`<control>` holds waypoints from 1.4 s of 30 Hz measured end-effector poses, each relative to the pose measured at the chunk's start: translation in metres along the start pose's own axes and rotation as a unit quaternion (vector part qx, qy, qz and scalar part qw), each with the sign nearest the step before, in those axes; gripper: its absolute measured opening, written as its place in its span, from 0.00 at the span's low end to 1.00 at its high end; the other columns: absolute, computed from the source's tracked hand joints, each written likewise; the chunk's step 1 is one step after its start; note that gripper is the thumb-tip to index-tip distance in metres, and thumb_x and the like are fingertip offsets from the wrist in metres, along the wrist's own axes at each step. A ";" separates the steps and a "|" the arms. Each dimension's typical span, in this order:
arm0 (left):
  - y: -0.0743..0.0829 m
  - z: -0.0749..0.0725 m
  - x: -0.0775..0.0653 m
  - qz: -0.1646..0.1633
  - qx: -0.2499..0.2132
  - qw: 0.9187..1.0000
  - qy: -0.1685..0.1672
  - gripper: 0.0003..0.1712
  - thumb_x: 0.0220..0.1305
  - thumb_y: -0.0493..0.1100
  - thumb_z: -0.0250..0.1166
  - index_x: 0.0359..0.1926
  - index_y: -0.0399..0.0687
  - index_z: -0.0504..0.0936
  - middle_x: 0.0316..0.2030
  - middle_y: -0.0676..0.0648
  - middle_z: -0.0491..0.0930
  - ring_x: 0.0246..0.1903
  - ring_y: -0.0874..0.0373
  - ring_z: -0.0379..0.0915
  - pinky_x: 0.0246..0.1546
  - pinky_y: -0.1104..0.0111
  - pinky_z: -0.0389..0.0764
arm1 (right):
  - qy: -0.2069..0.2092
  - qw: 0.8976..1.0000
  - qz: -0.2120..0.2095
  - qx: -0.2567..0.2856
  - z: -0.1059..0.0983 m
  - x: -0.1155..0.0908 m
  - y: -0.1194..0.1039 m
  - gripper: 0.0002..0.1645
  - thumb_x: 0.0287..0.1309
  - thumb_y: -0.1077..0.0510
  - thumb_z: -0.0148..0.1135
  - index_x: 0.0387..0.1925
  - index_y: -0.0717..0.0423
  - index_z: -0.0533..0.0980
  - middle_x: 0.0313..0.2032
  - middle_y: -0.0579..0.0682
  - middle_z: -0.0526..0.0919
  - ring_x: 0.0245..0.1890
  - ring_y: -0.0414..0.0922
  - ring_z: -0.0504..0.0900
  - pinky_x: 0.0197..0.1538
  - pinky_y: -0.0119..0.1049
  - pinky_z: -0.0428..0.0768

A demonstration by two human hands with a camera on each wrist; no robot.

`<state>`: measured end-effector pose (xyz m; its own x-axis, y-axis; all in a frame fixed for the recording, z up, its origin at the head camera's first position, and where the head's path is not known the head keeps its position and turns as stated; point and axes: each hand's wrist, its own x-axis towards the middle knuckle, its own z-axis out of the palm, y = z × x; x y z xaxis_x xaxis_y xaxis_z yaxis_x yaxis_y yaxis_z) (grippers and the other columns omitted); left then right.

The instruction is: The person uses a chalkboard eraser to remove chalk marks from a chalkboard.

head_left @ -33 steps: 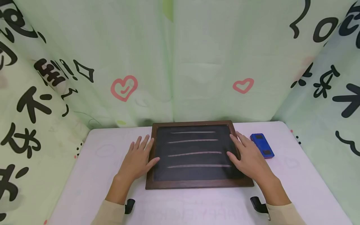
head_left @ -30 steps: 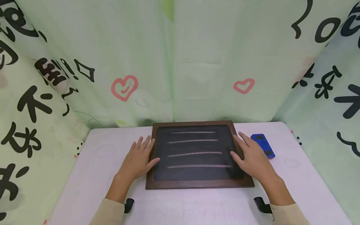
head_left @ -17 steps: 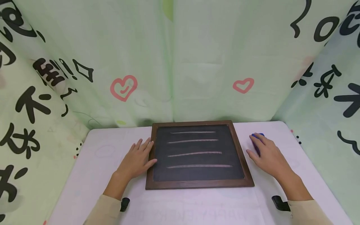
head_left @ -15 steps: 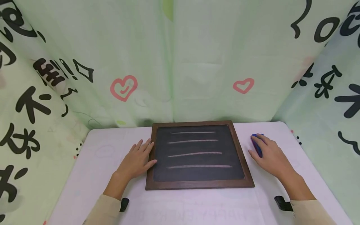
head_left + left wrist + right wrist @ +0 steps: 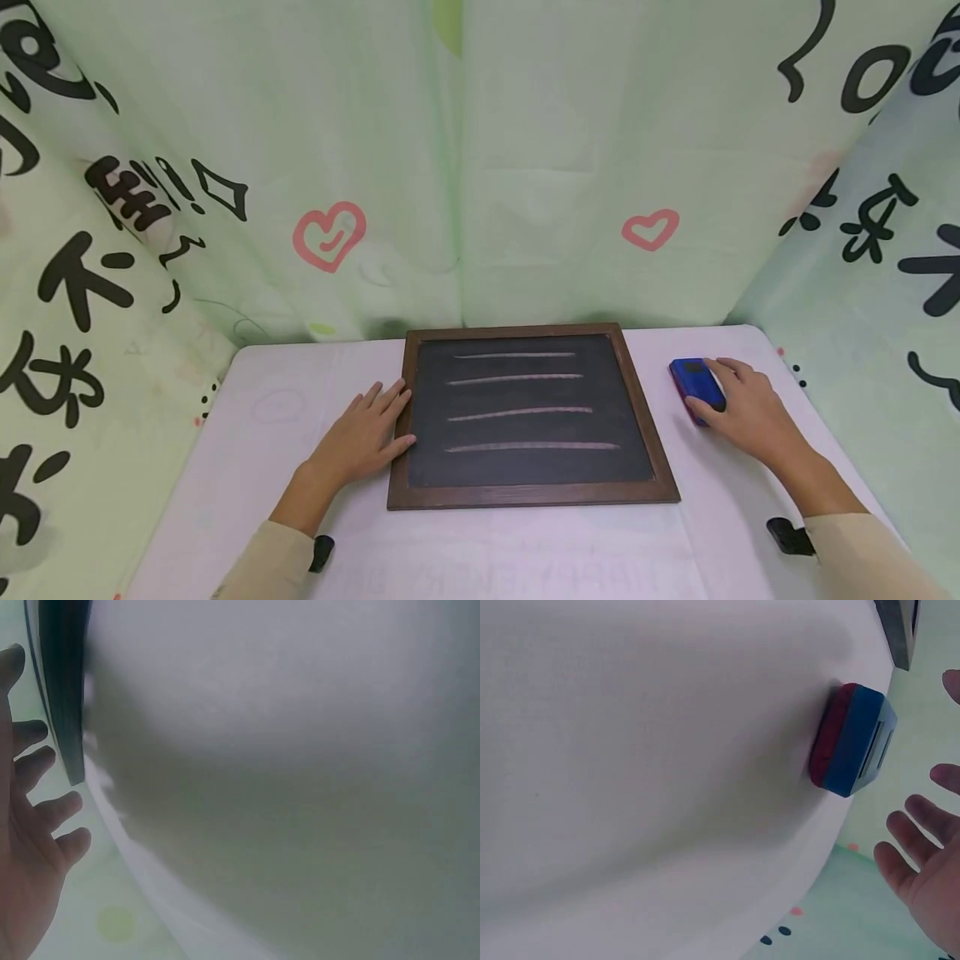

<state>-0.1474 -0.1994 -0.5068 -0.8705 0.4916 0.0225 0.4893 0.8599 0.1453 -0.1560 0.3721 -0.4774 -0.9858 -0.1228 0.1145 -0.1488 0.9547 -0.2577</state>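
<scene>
A small blackboard (image 5: 525,408) in a brown wooden frame lies on the table, with several chalk lines drawn across it. My left hand (image 5: 360,437) is at its left frame edge, fingers extended and thumb over the frame. To the right of the board lies a blue chalkboard eraser (image 5: 696,385) with a red underside, also seen as an eraser (image 5: 851,740) in the right wrist view. My right hand (image 5: 753,412) is at the eraser's right side and overlaps its edge in the head view. In the right wrist view that hand's fingers (image 5: 911,836) are spread and apart from the eraser.
A white-covered table (image 5: 540,550) carries the board and eraser. Behind it and on both sides hangs a pale green curtain (image 5: 525,167) with hearts and black lettering. Dark wrist-camera mounts show at the left wrist (image 5: 321,553) and right wrist (image 5: 790,536).
My right hand has left the board's right frame, passed over the eraser and moved to its right side, uncovering most of it. The left hand has shifted slightly left and down.
</scene>
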 end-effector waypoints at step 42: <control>-0.003 0.004 -0.005 -0.009 -0.072 0.997 -0.023 0.41 0.76 0.59 0.57 0.81 0.45 0.59 0.81 0.43 0.54 0.75 0.31 0.57 0.72 0.41 0.68 | -0.105 0.984 0.130 0.059 0.016 0.010 0.016 0.57 0.62 0.44 0.68 0.67 0.86 0.54 0.55 0.85 0.62 0.51 0.76 0.70 0.54 0.74 0.77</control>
<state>-0.1441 -0.2036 -0.5114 -0.8741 0.4851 -0.0261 0.4586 0.8416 0.2852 -0.1691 0.3814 -0.4956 -0.9840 0.0570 -0.1686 0.1157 0.9245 -0.3631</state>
